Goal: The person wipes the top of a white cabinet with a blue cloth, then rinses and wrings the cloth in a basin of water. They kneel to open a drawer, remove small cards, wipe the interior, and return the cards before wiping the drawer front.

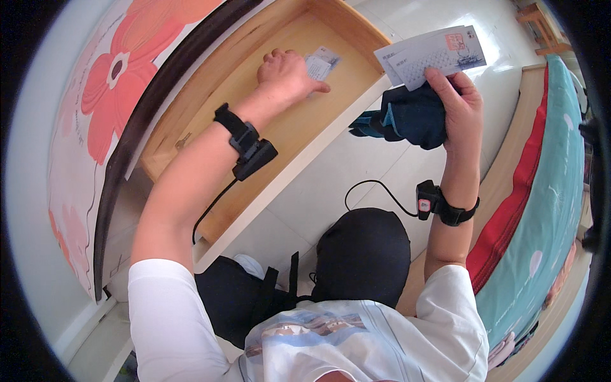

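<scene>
My left hand (285,74) is inside the open wooden drawer (267,129), with its thumb spread away from the fingers. Beside and partly beneath it lie a printed card and a small white slip (321,66); the hand hides part of them. Above the floor, my right hand (460,102) pinches a couple of overlapping printed paper cards (432,55) under its thumb. They bear writing, a red seal and a grey-blue drawing. A bundle of dark navy fabric with teal edging (413,114) is held in the same hand, below the cards.
A dark-edged top with a flower-printed cover (112,71) runs along the left above the drawer. To the right is a bed with teal bedding (539,200) and a wooden side (501,143). Cabled black devices are strapped to both wrists. A wooden stool (539,28) stands far right.
</scene>
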The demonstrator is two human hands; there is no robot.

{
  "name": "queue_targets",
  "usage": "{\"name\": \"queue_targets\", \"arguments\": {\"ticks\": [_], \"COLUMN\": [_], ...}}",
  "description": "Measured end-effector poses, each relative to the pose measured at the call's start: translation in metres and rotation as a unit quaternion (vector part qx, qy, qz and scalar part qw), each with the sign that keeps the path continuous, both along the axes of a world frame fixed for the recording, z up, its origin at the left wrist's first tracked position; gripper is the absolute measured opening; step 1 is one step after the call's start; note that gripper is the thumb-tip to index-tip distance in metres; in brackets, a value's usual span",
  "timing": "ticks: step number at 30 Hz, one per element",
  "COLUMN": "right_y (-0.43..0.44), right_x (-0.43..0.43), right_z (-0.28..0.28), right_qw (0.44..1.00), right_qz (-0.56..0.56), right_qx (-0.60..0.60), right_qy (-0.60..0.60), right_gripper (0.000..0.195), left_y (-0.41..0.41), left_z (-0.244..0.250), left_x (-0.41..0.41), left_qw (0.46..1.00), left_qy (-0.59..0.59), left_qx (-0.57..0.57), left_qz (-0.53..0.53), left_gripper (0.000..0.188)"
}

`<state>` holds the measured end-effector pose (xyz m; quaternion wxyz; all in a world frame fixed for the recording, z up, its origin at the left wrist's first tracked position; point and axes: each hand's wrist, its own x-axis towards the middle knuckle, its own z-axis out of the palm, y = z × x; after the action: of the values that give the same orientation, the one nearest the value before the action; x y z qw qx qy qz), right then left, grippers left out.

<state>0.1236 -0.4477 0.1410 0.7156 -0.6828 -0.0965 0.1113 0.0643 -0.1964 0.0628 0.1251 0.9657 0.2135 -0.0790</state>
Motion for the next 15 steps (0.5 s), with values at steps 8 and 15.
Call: {"name": "queue_targets", "arguments": {"ticks": [8,15], "right_y": [-0.013,-0.011], "right_x": [-0.002,-0.004], "right_z": [-0.008,-0.005], "right_qw": [1.0,0.998], "right_qz": [0.009,0.021], "right_qx": [-0.01,-0.042], "right_qy": [-0.027,-0.034], "right_gripper": [0.018,0.018], "left_y": [-0.014,-0.014], "left_z": [-0.003,-0.007], "left_x": [0.012,-0.007], "left_qw": [0.997,0.996], "left_qy": [0.03,-0.076], "left_qx": [-0.074,0.025], "left_qz": [0.012,-0.037], "left_gripper": [0.057,0.047]}}
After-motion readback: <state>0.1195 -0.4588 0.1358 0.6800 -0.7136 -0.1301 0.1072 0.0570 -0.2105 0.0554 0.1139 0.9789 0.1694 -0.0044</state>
